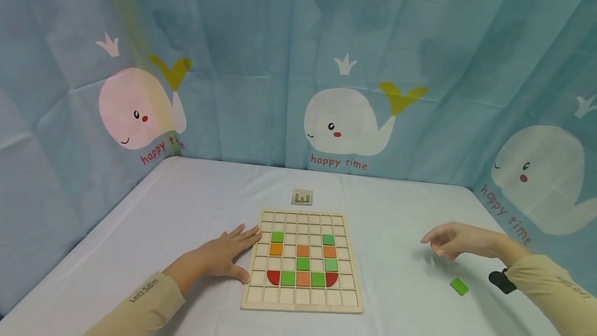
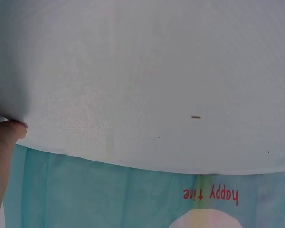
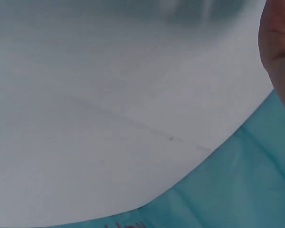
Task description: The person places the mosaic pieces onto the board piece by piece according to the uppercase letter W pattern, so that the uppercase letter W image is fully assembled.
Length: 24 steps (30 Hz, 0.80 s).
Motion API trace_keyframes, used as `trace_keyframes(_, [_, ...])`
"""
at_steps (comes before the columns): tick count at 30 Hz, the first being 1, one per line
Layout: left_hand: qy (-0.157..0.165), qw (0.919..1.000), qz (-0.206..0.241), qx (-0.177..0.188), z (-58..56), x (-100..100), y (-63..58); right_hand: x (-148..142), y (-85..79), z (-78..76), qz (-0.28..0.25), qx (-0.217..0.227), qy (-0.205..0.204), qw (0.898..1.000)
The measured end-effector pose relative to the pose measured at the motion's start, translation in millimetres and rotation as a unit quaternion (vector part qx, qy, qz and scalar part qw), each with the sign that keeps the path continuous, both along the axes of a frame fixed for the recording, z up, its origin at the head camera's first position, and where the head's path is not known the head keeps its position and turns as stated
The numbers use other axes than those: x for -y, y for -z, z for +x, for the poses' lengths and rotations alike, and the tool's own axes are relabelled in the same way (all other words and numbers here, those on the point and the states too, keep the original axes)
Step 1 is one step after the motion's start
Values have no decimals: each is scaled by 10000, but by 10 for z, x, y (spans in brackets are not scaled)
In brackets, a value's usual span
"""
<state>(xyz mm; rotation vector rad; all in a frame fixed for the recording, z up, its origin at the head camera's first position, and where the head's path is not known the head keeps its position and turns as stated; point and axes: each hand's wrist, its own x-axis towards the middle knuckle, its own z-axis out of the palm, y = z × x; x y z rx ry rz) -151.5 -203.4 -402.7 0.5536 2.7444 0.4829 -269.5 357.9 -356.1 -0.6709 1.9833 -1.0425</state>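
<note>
A wooden grid board (image 1: pixel 308 297) lies on the white table, with green, orange and red tiles set in several of its cells. My left hand (image 1: pixel 224 255) rests at the board's left edge, fingers spread and fairly straight, fingertips and thumb touching the frame. Right of the board, my right hand (image 1: pixel 450 241) hovers above the cloth with loosely bent fingers and nothing visible in them. A loose green tile (image 1: pixel 459 287) lies on the cloth below the right hand, apart from it. In the left wrist view only a finger (image 2: pixel 9 133) shows at the left edge.
Behind the board lies a small pattern card (image 1: pixel 302 197) with a gridded figure. A black object (image 1: pixel 502 281) is partly hidden by the right sleeve. Blue curtains (image 1: pixel 242 66) with whale prints hang around the back and sides of the table (image 1: pixel 387 206).
</note>
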Motion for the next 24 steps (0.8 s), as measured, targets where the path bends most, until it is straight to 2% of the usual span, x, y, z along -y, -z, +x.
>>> trace_keyframes(5, [67, 10000, 0, 6, 5, -5, -18, -183, 19, 22, 135, 414, -170, 9989])
trace_keyframes(9, [56, 10000, -20, 4, 2, 7, -18, -274, 54, 70, 230, 635, -157, 9976])
trace_keyframes(16, [-51, 10000, 25, 65, 6, 5, -21, -303, 198, 152, -75, 1125, -333, 9931])
trace_keyframes(21, [-4, 10000, 66, 34, 19, -2, -24, -304, 249, 186, -245, 1090, -328, 9932])
trace_keyframes(24, [-11, 10000, 76, 21, 18, 2, -18, -303, 276, 201, -276, 868, -346, 9952])
